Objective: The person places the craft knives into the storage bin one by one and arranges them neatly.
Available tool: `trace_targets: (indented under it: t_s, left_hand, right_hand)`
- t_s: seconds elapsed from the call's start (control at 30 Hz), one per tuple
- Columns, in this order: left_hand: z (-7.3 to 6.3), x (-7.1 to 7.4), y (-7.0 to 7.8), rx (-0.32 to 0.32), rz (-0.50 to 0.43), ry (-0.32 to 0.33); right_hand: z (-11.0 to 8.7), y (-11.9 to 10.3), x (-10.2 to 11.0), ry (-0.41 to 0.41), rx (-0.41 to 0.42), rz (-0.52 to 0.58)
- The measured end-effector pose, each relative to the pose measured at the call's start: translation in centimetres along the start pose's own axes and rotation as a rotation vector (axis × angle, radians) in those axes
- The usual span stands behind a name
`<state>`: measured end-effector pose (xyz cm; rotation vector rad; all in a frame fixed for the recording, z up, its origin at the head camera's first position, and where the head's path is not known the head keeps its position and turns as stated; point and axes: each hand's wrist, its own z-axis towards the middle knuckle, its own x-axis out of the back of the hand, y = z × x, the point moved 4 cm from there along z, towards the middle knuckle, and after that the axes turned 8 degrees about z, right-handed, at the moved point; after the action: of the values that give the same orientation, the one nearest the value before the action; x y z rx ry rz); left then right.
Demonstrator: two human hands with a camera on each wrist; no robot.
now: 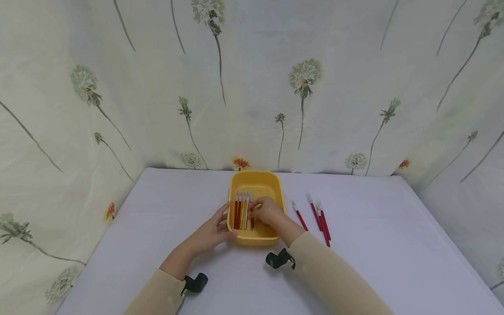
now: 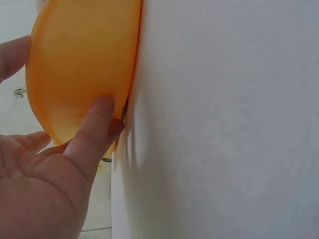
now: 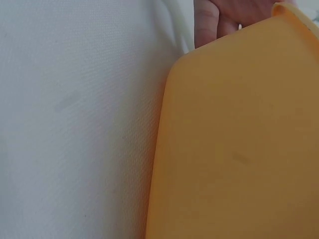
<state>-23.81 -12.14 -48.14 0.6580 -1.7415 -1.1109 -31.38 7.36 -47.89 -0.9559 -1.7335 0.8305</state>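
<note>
1. Head view: even, diffuse light, fairly bright. Worktop (image 1: 393,245) reads pale lilac; faint soft shadows below the sleeves (image 1: 334,275).
2. Same view: loose pencils (image 1: 325,225) slightly soft, pale ends smeared.
3. Left wrist: dimmer, greyish; broad soft shadow beside the box (image 2: 84,55).
4. Right wrist: dim, low contrast.

My head view looks forward and down from above the table's (image 1: 393,240) near side, far enough back to hold both far corners while the near edge falls out of frame. My left wrist camera (image 1: 197,283) is low and close, turned sideways, facing the left hand (image 2: 45,174) and a yellow tray's (image 2: 84,55) outer wall. My right wrist camera (image 1: 278,258), also sideways, sits nearer still to the tray. Both wrist views share tray, tabletop and left hand; the head view covers all three.
</note>
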Motion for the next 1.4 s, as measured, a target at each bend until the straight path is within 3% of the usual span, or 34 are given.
trace_targets:
  t_s: [0.4, 0.73, 1.03, 1.4]
  left_hand:
    - [0.0, 0.0, 0.1, 0.004, -0.006, 0.001]
    - [-0.2, 0.0, -0.1, 0.02, -0.001, 0.012]
    - [-0.1, 0.0, -0.2, 0.019, 0.008, 0.001]
    - [0.1, 0.1, 0.0, 0.009, 0.027, 0.005]
  right_hand:
    - [-0.4, -0.4, 0.2, 0.0, 0.025, 0.017]
    - [-0.4, -1.1, 0.7, 0.058, 0.145, -0.065]
    - [-2.9, -3.5, 3.3, 0.09, 0.256, -0.163]
    - [-5.4, -3.4, 7.7, 0.074, 0.242, -0.175]
